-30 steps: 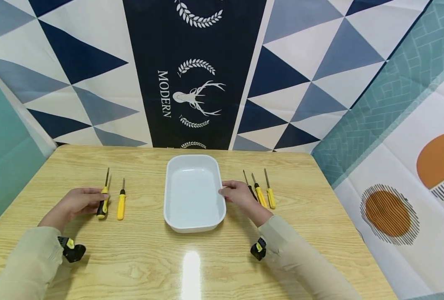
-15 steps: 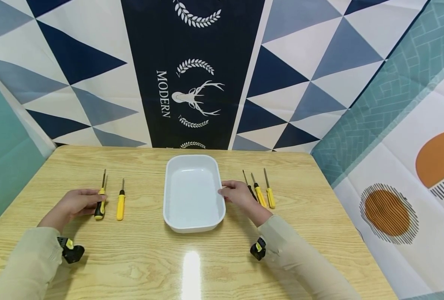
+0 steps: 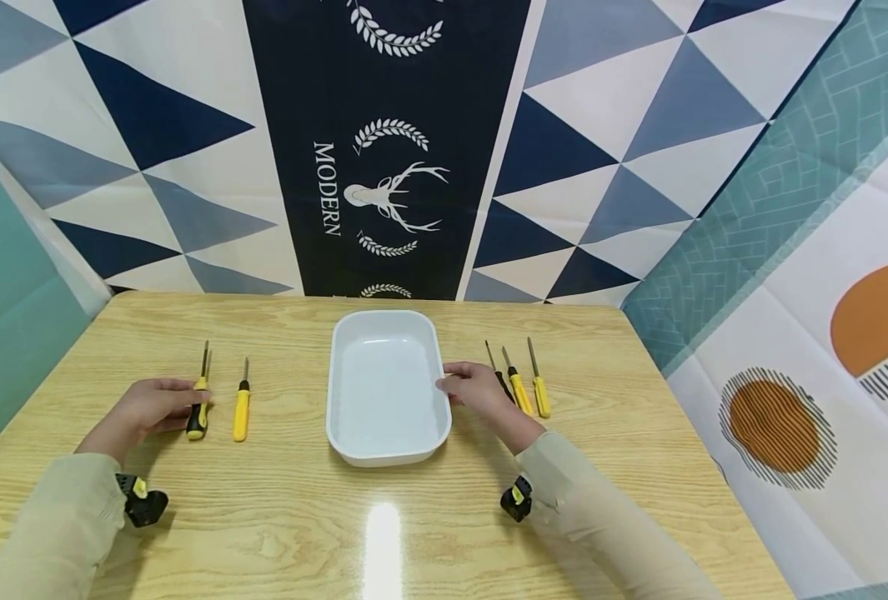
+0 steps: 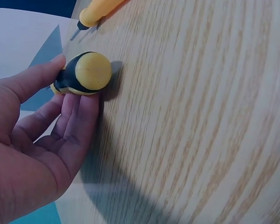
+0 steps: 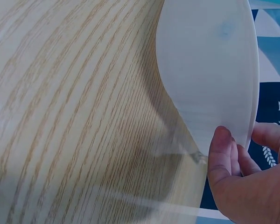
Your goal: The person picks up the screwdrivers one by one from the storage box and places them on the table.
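At the left of the table, my left hand (image 3: 157, 407) pinches a yellow-and-black screwdriver (image 3: 198, 417) by its handle, the blade toward the far side. The left wrist view shows the thumb on one side of that screwdriver's handle (image 4: 91, 71) and the fingers on the other. Right of it lies a second screwdriver with a yellow handle (image 3: 241, 412). A white rectangular tray (image 3: 388, 457) sits mid-table, nothing inside it. My right hand (image 3: 481, 393) grips its right rim, with the thumb over the edge and the fingers against the outer wall (image 5: 205, 70).
Three more screwdrivers lie beyond my right hand: a dark-handled one (image 3: 504, 385), a yellow-and-black one (image 3: 520, 393) and a yellow one (image 3: 541, 396). The wooden table (image 3: 301, 517) meets a patterned cloth backdrop (image 3: 383, 208) at its far edge.
My left hand's screwdriver has shifted slightly left, away from the second screwdriver, and come a touch nearer. The right hand and the tray have stayed in place.
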`<state>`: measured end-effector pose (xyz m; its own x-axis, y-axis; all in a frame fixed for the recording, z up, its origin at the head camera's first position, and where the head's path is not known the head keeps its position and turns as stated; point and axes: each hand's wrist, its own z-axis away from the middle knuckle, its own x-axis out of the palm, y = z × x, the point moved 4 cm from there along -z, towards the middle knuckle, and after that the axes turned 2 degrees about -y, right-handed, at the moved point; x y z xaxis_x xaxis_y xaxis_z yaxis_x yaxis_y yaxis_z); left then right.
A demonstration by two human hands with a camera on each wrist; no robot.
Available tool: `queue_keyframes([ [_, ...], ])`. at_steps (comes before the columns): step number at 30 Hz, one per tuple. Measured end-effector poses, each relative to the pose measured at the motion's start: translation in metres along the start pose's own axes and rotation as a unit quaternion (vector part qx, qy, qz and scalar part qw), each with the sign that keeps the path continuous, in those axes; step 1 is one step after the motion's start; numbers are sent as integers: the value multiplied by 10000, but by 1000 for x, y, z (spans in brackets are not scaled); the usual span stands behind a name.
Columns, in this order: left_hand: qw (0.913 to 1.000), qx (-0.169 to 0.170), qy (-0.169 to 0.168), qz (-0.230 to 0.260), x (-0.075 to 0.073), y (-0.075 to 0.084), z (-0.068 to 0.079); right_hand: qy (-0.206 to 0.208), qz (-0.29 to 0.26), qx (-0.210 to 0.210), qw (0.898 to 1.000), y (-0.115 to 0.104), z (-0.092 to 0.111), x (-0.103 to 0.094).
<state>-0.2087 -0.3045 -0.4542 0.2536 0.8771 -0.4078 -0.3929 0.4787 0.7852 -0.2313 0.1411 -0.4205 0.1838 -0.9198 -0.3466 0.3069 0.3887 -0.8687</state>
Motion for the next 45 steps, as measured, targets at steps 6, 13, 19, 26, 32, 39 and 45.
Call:
queue_keyframes([
  [6,9999,9,16,-101,0,1,-1,-1,-18,-8,10000,-1,1,0],
  [13,10000,-27,26,-81,2,4,0,5,-1,23,10000,1,1,0],
  [19,9999,-40,158,-2,4,6,4,21,-14,29,10000,2,0,1],
  [26,9995,11,308,-117,5,6,6,-30,7,-5,10000,1,0,1],
  [32,9987,-72,441,-255,4,6,4,-27,84,-37,10000,-1,1,0],
  [39,9981,-119,483,-360,1,5,2,-51,101,-10,9999,-2,4,-1],
  [45,9984,-63,437,-361,-2,0,4,-63,104,-21,9999,-2,4,0],
])
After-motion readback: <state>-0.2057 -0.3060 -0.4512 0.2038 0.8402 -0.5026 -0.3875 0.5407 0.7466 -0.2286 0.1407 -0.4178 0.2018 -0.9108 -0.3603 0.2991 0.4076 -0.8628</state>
